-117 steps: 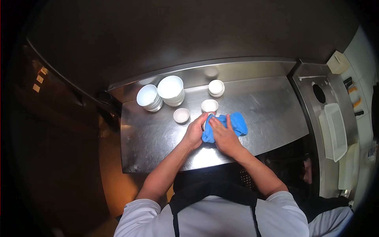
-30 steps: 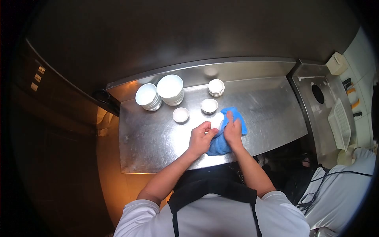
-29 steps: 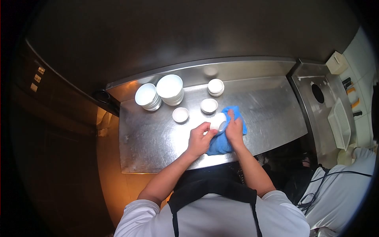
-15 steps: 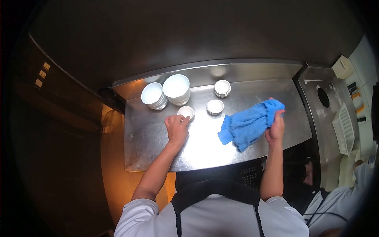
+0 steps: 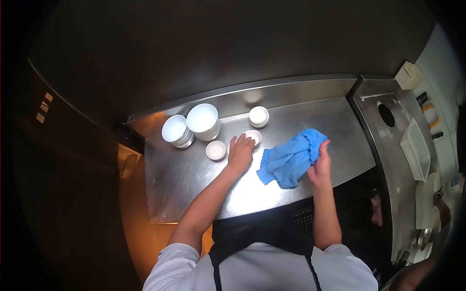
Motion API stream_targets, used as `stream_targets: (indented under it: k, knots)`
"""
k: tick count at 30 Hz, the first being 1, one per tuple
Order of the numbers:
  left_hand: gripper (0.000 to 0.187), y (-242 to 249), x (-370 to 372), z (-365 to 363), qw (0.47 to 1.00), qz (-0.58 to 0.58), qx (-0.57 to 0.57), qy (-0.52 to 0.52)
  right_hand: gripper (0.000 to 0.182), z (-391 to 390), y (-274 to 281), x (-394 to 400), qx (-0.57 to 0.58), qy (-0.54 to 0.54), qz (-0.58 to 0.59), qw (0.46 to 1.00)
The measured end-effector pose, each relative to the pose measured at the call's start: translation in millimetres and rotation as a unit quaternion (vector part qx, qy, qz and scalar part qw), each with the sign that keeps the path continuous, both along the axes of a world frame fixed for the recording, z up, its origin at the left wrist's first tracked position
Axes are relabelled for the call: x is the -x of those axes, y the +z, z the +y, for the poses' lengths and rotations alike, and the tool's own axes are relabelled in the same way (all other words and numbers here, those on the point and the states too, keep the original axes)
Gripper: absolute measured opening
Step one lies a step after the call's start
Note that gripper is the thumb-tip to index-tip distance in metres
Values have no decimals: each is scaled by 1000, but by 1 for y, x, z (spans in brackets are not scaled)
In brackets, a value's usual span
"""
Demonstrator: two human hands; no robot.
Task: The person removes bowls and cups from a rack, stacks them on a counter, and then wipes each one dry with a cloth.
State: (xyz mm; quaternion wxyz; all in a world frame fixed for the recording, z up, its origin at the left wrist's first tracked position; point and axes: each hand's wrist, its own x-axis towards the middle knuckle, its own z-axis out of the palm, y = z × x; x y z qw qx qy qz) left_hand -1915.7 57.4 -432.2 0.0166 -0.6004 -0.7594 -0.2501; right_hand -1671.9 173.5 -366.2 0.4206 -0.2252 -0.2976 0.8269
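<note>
On the steel counter, my left hand (image 5: 241, 154) is at a small white bowl (image 5: 254, 137), its bent fingers over the near left rim; the thumb is hidden. Another small white bowl (image 5: 216, 151) sits just left of that hand. Bunched in my right hand (image 5: 320, 166) is a blue cloth (image 5: 291, 160), held up over the counter's right part with its lower end hanging toward the left. Behind the left hand is a short stack of small white bowls (image 5: 258, 117).
Two taller stacks of white bowls, one left (image 5: 175, 130) and one right (image 5: 204, 120), stand at the back left of the steel counter (image 5: 179, 189). At right are a sink unit with a round hole (image 5: 386, 116), a white basket (image 5: 415, 149) and another person's arm (image 5: 417, 275).
My left hand has moved right, from the left small bowl to the one nearer the cloth. The right hand still holds the cloth. The whole view has shifted and turned slightly.
</note>
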Motion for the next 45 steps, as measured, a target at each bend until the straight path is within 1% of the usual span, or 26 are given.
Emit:
stream_targets:
  k: [1,2,5,8,10,11,12,13,15,17,18,19,21,22,25,26,29,31,33,34,36,37,40,43,44,45]
  knots:
    - [27,-12,5,3,1000,4,15,3,71,-7,-7,3,21,-18,-22,999]
    - [25,-5,3,3,996,-79,28,27,69,-12,-9,6,55,-40,-34,997]
    - [24,-7,2,5,985,-129,-87,79,67,-16,-32,7,41,-84,-71,993]
    - [23,47,-21,-5,917,-377,-51,122,60,-28,-52,15,-75,-93,-187,975]
    - [22,42,-46,-8,930,-349,-78,87,52,-60,-25,35,-194,-10,-389,901]
    - [21,41,-57,-12,935,-335,-92,71,50,-79,-22,58,-356,-58,-396,845]
    - [20,48,-67,-19,932,-343,-101,51,49,-92,-20,75,-507,-103,-390,762]
    - [19,55,-75,-27,929,-352,-110,32,52,-93,-13,76,-507,-81,-363,778]
    - [16,65,-72,-37,931,-350,-104,27,47,-88,-11,81,-428,-64,-330,839]
    - [15,76,-70,-57,932,-357,-71,5,42,-69,-16,71,-244,59,-292,923]
    - [19,73,-67,-60,925,-376,-47,-10,41,-61,-13,69,-150,119,-266,945]
    - [21,68,-62,-60,859,-505,-76,-32,39,-62,-10,71,-159,97,-220,958]
    - [26,56,-51,-56,670,-728,-126,-77,37,-70,5,75,-172,52,-129,975]
    - [36,50,-45,-54,614,-775,-121,-89,33,-74,5,78,-226,13,-146,963]
    - [43,64,-61,-52,648,-742,-149,86,30,-87,-13,89,-275,-55,-247,927]
    - [47,64,-68,-54,659,-733,-157,63,27,-92,-15,91,-261,-55,-261,928]
    - [43,56,-69,-55,582,-784,-213,46,30,-109,-21,90,-352,51,-267,896]
    - [47,50,-50,-62,531,-831,-166,-4,36,-105,-20,88,-542,31,-285,790]
    - [48,56,-46,-68,544,-826,-144,-24,45,-100,-17,89,-709,12,-287,644]
    - [50,53,-46,-70,578,-803,-145,-20,46,-104,-23,91,-707,14,-306,637]
    - [53,47,-44,-70,645,-749,-147,-16,46,-116,-13,94,-545,79,-352,757]
    - [54,44,-44,-72,636,-755,-157,-24,47,-122,-7,94,-452,112,-371,804]
    - [59,48,-45,-79,599,-780,-180,-30,48,-114,6,94,-328,196,-298,875]
    - [59,53,-27,-85,505,-852,-127,-48,46,-120,2,96,-550,106,-280,780]
    - [59,54,-20,-89,508,-853,-103,-56,43,-125,-3,102,-638,42,-279,716]
    - [58,53,-17,-91,513,-851,-101,-47,42,-131,-5,105,-608,55,-284,740]
